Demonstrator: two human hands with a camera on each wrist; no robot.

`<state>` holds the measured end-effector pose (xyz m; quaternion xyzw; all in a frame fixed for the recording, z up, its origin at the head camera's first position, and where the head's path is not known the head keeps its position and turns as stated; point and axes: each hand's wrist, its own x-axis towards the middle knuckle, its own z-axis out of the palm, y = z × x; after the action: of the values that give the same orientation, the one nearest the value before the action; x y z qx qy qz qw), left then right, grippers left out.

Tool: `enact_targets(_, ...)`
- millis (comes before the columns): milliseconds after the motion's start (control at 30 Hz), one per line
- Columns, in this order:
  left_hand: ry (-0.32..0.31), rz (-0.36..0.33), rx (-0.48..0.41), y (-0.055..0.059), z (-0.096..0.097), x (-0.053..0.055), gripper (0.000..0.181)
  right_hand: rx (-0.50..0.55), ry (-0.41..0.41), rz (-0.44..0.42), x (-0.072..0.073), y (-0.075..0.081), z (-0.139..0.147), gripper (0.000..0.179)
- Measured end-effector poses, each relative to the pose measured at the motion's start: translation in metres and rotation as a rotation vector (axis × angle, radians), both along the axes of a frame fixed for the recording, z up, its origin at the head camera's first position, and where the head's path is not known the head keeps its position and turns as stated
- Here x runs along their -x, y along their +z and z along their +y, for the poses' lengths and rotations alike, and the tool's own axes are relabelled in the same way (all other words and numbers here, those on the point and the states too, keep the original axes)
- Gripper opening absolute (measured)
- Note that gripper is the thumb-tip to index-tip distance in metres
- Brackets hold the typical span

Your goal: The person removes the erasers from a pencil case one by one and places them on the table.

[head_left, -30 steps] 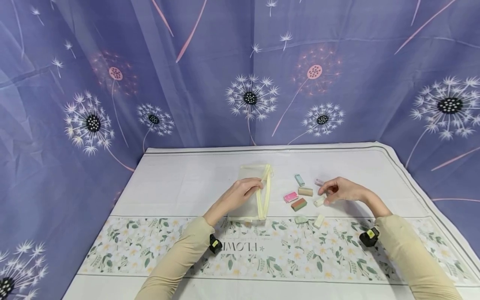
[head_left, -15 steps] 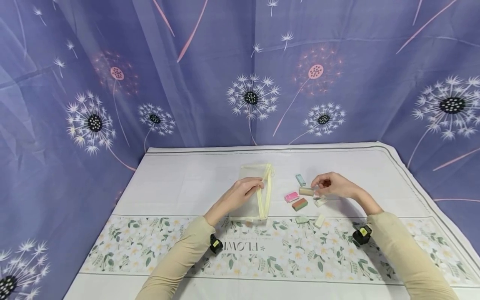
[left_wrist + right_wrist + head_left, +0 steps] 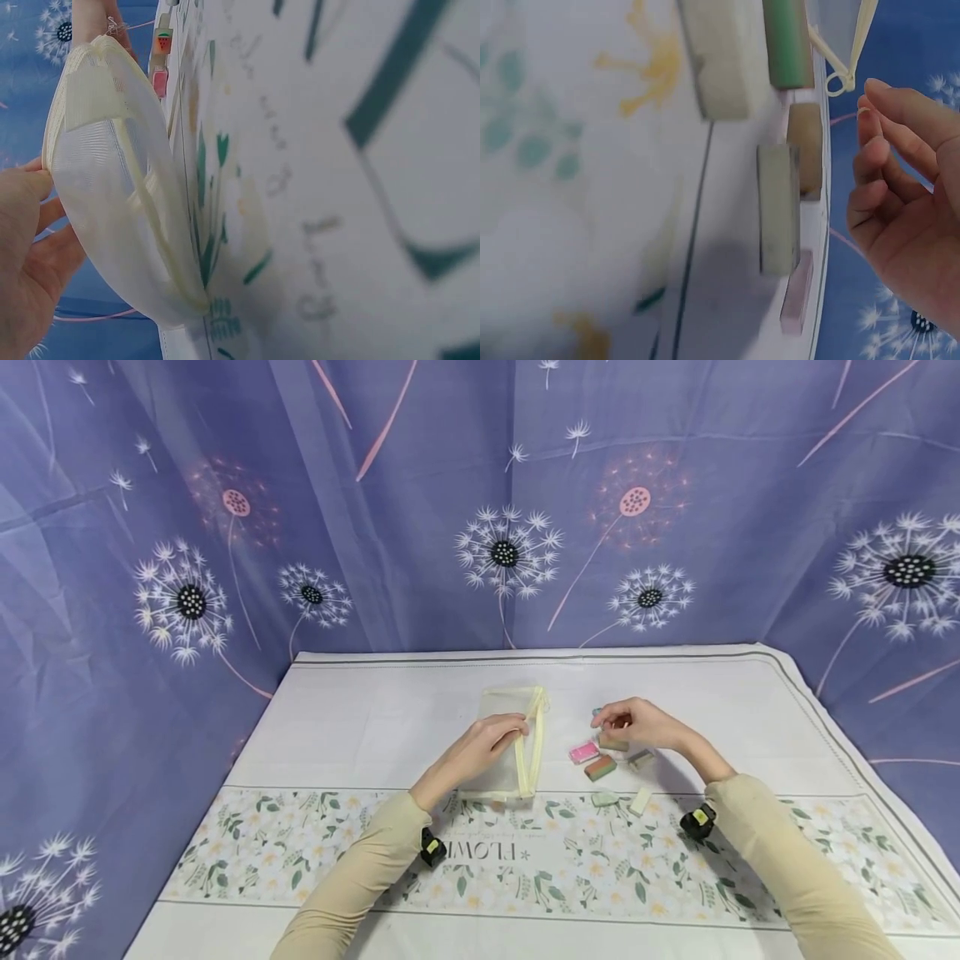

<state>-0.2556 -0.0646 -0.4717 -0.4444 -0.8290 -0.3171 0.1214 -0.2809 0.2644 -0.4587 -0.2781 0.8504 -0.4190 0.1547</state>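
Note:
A translucent mesh zip pouch [image 3: 498, 768] with pale yellow trim lies left of the small blocks. My left hand [image 3: 480, 747] pinches its upper zip edge, and the mouth gapes toward the right. In the left wrist view the pouch [image 3: 112, 187] bulges open beside the thumb and fingers. My right hand [image 3: 645, 724] hovers above a tan block [image 3: 613, 744] and a blue block [image 3: 597, 712], partly covering both. In the right wrist view its fingers [image 3: 868, 154] are loosely curled, with nothing visible between them. A lilac block [image 3: 797, 292] lies behind a whitish one [image 3: 778, 210].
Near the right hand lie a pink block [image 3: 583, 752], an orange-and-green block [image 3: 600, 767], a pale green piece [image 3: 604, 798] and a cream block [image 3: 640, 802]. A floral band [image 3: 322, 852] crosses the white tablecloth. A blue dandelion curtain [image 3: 405, 527] stands behind.
My right hand has moved left, from beside the lilac and whitish blocks to above the tan and blue ones. The left hand and pouch have stayed in place.

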Motion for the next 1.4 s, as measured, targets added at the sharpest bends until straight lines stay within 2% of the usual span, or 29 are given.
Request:
enact_targets(433,0.005,0.014,-0.004,0.0,0.003,0.001,0.016,-0.038,0.129,-0.023,0.007,0.001,-0.039,0.027)
enact_targets(633,-0.001,-0.007,-0.017,0.001,0.004,0.0,0.016,-0.053,0.167,0.006,0.01,-0.001,-0.05,0.028)
enact_targets(833,0.006,-0.026,-0.019,0.002,0.004,-0.001,0.016,-0.064,0.183,-0.05,0.008,0.0,-0.062,0.032)
enact_targets(933,0.008,-0.033,-0.023,0.001,0.004,-0.001,0.016,-0.081,0.185,-0.052,0.008,-0.001,-0.068,0.034)
enact_targets(1167,0.009,-0.045,-0.025,-0.001,0.005,0.0,0.017,-0.076,0.26,0.031,0.009,-0.005,-0.082,0.036)
enact_targets(1400,0.0,-0.049,-0.026,0.0,0.006,0.0,0.017,-0.087,0.268,0.054,0.011,-0.007,-0.092,0.038)
